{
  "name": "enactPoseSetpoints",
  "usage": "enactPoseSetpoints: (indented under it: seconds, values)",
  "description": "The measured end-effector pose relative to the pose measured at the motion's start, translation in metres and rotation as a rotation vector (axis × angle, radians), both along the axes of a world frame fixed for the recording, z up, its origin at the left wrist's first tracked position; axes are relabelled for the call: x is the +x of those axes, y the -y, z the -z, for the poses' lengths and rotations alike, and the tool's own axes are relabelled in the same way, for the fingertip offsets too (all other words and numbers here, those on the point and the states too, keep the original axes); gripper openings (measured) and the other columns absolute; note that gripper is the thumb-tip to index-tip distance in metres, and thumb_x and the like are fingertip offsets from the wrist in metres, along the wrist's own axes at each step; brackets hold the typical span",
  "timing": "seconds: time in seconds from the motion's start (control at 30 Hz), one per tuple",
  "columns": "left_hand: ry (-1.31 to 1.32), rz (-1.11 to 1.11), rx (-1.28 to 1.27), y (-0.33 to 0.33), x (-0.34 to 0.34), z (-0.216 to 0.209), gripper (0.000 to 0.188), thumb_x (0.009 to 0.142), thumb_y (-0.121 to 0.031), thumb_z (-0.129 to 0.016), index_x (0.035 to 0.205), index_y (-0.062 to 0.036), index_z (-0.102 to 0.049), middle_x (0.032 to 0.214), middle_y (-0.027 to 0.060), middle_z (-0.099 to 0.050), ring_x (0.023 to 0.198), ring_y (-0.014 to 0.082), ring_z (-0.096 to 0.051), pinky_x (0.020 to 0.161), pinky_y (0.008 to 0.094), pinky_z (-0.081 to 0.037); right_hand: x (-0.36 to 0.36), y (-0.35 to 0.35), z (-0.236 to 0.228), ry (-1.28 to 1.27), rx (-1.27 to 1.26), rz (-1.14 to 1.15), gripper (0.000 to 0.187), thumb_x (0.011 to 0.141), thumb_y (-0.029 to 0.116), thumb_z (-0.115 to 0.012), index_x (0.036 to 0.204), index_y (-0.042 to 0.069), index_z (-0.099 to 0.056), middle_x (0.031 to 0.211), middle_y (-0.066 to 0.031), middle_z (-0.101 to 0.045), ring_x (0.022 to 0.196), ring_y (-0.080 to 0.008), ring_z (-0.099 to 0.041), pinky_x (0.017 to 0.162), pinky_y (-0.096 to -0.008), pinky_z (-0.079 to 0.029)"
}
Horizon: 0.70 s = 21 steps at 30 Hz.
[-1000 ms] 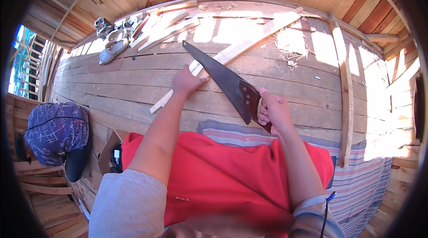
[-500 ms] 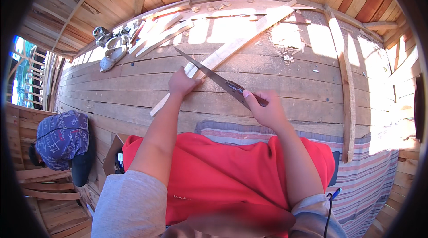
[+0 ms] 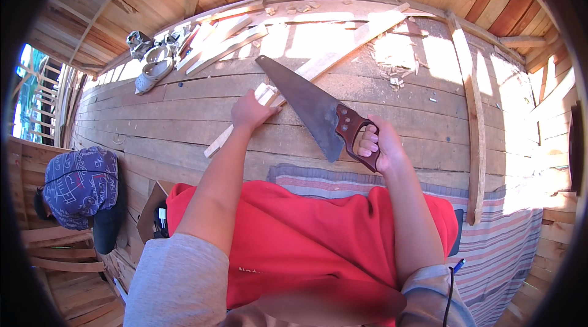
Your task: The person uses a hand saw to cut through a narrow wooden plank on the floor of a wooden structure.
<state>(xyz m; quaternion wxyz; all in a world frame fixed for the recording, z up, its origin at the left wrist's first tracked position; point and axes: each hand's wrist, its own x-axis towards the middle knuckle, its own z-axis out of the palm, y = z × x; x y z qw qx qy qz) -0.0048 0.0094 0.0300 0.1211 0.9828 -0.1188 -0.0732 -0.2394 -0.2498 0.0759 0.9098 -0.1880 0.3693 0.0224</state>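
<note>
My right hand (image 3: 378,145) grips the brown wooden handle of a hand saw (image 3: 306,106), whose dark blade runs up and to the left across a long pale wooden strip (image 3: 331,60). The strip lies diagonally on the plank floor (image 3: 184,118). My left hand (image 3: 250,112) presses flat on the strip just left of the blade. The saw's flat side faces the camera. My red-clothed lap fills the lower middle of the view.
Pale slats (image 3: 223,36) and grey shoes (image 3: 153,69) lie at the far left of the floor. A long wooden batten (image 3: 471,112) runs along the right. Sawdust (image 3: 398,51) lies near the far wall. A striped cloth (image 3: 502,235) is under me. A person in a blue patterned cap (image 3: 79,186) is lower left.
The saw blade turned from edge-on half a second ago to flat side up, and my right hand drew back toward me. My left hand stayed on the strip.
</note>
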Motion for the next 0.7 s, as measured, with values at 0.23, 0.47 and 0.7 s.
enactPoseSetpoints:
  seconds: [0.23,0.47,0.7]
  values:
    - [-0.032,-0.009,0.015,-0.001,-0.002,-0.008,0.083,0.064,-0.061,-0.087,0.116,0.0002,-0.065,0.114,0.0225,-0.073,0.109,0.0363,-0.07,0.094,0.0445,-0.055,-0.009,-0.011,-0.049,0.18,-0.648,-0.21,0.047,0.103,0.033,-0.065,0.066,0.012,-0.044,0.054,0.0037,-0.039,0.043,-0.0065,-0.032,0.04,-0.0273,-0.026]
    - [-0.023,-0.018,0.02,-0.005,-0.001,-0.008,0.083,0.064,-0.061,-0.088,0.116,0.0003,-0.066,0.114,0.0231,-0.073,0.108,0.037,-0.07,0.093,0.045,-0.055,-0.013,-0.024,-0.044,0.164,-0.876,-0.348,0.045,0.102,0.03,-0.066,0.067,0.003,-0.058,0.057,0.0011,-0.05,0.049,-0.006,-0.042,0.044,-0.0266,-0.032]
    - [-0.008,-0.019,0.008,-0.003,-0.001,-0.006,0.08,0.063,-0.061,-0.088,0.112,-0.0003,-0.068,0.109,0.0222,-0.074,0.105,0.0372,-0.072,0.091,0.0447,-0.056,-0.009,-0.026,-0.023,0.179,-1.319,-0.312,0.049,0.101,0.029,-0.066,0.063,-0.001,-0.056,0.054,0.0025,-0.041,0.053,-0.007,-0.036,0.048,-0.0318,-0.028]
